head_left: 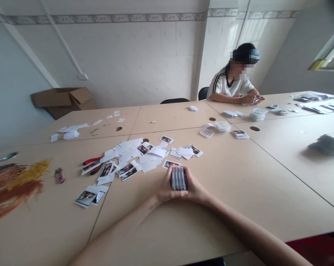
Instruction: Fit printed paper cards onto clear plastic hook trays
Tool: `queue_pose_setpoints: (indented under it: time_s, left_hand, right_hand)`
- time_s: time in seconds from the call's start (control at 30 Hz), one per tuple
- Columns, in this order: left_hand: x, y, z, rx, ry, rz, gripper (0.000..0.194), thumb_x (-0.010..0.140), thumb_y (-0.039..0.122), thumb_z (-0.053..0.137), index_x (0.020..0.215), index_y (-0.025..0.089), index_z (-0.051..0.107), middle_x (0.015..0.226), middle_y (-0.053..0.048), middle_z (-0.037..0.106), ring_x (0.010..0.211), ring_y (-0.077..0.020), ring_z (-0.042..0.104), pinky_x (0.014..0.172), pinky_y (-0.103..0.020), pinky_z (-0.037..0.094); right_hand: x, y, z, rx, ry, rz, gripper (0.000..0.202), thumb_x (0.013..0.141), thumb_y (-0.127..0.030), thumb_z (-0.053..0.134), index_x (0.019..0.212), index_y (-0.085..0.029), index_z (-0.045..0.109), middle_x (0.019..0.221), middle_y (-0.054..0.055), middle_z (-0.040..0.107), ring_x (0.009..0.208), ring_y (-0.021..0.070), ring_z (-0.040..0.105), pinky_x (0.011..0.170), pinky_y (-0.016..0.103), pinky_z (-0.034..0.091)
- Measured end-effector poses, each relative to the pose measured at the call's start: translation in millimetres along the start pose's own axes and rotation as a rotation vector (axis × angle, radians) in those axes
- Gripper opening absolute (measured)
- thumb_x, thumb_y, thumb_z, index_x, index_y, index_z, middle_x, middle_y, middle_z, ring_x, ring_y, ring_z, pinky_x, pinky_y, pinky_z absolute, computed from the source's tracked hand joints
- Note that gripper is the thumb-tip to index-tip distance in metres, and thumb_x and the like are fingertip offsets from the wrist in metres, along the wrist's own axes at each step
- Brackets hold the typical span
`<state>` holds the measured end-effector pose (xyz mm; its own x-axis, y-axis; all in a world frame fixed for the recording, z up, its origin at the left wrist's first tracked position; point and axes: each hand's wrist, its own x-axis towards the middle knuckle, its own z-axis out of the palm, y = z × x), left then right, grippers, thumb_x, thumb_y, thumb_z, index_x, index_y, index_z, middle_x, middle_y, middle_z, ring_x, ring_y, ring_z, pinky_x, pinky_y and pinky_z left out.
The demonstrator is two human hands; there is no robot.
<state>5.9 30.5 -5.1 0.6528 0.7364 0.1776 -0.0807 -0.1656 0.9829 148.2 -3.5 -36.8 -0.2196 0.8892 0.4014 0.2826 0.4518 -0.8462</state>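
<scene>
Between my two hands, over the near part of the table, is a stack of flat, clear-edged plastic cases (178,178), its layered edges facing me. My left hand (166,188) wraps round its left side, the thumb along the near edge. From the right, my right hand (193,187) closes on the same stack. Just beyond the hands lies a photo card (171,164). A loose heap of white paper slips (129,149) and printed photo cards (130,173) spreads to the left. The undersides of the cases are hidden by my fingers.
Red-handled pliers (92,161) lie partly under the cards. Orange and yellow threads (17,184) and a small pink tool (59,175) are at left. Clear cases (222,126) and a dark stack (327,143) stand right. Across the table sits a person (233,83), hands on a small item.
</scene>
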Motion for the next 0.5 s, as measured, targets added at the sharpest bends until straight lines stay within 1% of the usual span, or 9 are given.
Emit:
queue_pose_setpoints:
  time_s: [0.1, 0.2, 0.27, 0.3, 0.37, 0.4, 0.47, 0.5]
  left_hand:
    - [-1, 1, 0.5, -0.026, 0.011, -0.002, 0.066, 0.047, 0.02, 0.074, 0.105, 0.024, 0.043, 0.107, -0.005, 0.05, 0.103, -0.0284, 0.047, 0.085, -0.038, 0.042]
    - [0, -1, 0.4, -0.067, -0.011, -0.008, 0.068, 0.046, 0.02, 0.075, 0.106, 0.024, 0.043, 0.109, -0.004, 0.051, 0.105, -0.0301, 0.047, 0.086, -0.037, 0.042]
    - [0, -5, -0.5, -0.063, -0.03, -0.01, 0.075, 0.046, 0.021, 0.076, 0.111, 0.023, 0.04, 0.111, -0.004, 0.05, 0.108, -0.0303, 0.045, 0.089, -0.039, 0.039]
    - [0, -9, -1.2, -0.054, -0.032, -0.007, 0.08, 0.044, 0.021, 0.077, 0.114, 0.023, 0.038, 0.115, -0.005, 0.047, 0.112, -0.0305, 0.042, 0.092, -0.04, 0.036]
    - [1, -15, -2.5, -0.039, -0.022, 0.0, 0.09, 0.041, 0.023, 0.079, 0.119, 0.022, 0.032, 0.124, -0.009, 0.039, 0.12, -0.0301, 0.031, 0.1, -0.042, 0.025]
    - [2, -18, -2.9, -0.041, -0.022, 0.0, 0.093, 0.041, 0.025, 0.079, 0.12, 0.021, 0.03, 0.128, -0.011, 0.035, 0.123, -0.0295, 0.025, 0.102, -0.043, 0.02]
    - [2, -22, -3.4, -0.055, -0.04, -0.011, 0.09, 0.045, 0.029, 0.077, 0.121, 0.02, 0.029, 0.132, -0.014, 0.029, 0.126, -0.0282, 0.02, 0.103, -0.044, 0.015]
    - [2, -23, -3.4, -0.059, -0.055, -0.02, 0.086, 0.048, 0.03, 0.076, 0.12, 0.02, 0.03, 0.132, -0.015, 0.029, 0.126, -0.0278, 0.019, 0.103, -0.045, 0.015]
  right_hand:
    - [-2, 0, 4, 0.106, 0.01, 0.005, 0.073, 0.06, -0.033, 0.067, 0.118, -0.019, 0.025, 0.108, 0.01, 0.045, 0.095, 0.0236, 0.047, 0.079, 0.035, 0.041]
    - [-2, -7, 5, 0.135, 0.023, 0.008, 0.07, 0.061, -0.037, 0.065, 0.117, -0.019, 0.028, 0.108, 0.01, 0.046, 0.094, 0.0236, 0.048, 0.078, 0.036, 0.041]
    - [-1, -13, 1, 0.112, 0.027, 0.007, 0.07, 0.059, -0.036, 0.067, 0.115, -0.019, 0.029, 0.107, 0.009, 0.047, 0.092, 0.023, 0.049, 0.077, 0.035, 0.042]
    - [-1, -16, -4, 0.089, 0.026, 0.016, 0.071, 0.057, -0.035, 0.068, 0.114, -0.019, 0.03, 0.105, 0.009, 0.048, 0.09, 0.0224, 0.05, 0.075, 0.034, 0.042]
    - [-3, -16, -25, 0.015, 0.033, 0.084, 0.074, 0.053, -0.033, 0.072, 0.113, -0.02, 0.03, 0.099, 0.008, 0.051, 0.084, 0.0213, 0.052, 0.069, 0.032, 0.044]
    - [-5, -13, -42, -0.04, 0.053, 0.148, 0.073, 0.053, -0.033, 0.071, 0.112, -0.02, 0.03, 0.096, 0.007, 0.052, 0.081, 0.0206, 0.053, 0.065, 0.031, 0.045]
    - [-11, 1, -88, -0.19, 0.136, 0.298, 0.063, 0.053, -0.035, 0.071, 0.104, -0.019, 0.036, 0.091, 0.006, 0.053, 0.076, 0.0201, 0.054, 0.061, 0.031, 0.044]
    - [-16, 11, -115, -0.303, 0.184, 0.408, 0.06, 0.05, -0.037, 0.072, 0.098, -0.019, 0.039, 0.085, 0.005, 0.054, 0.071, 0.0196, 0.054, 0.056, 0.03, 0.044]
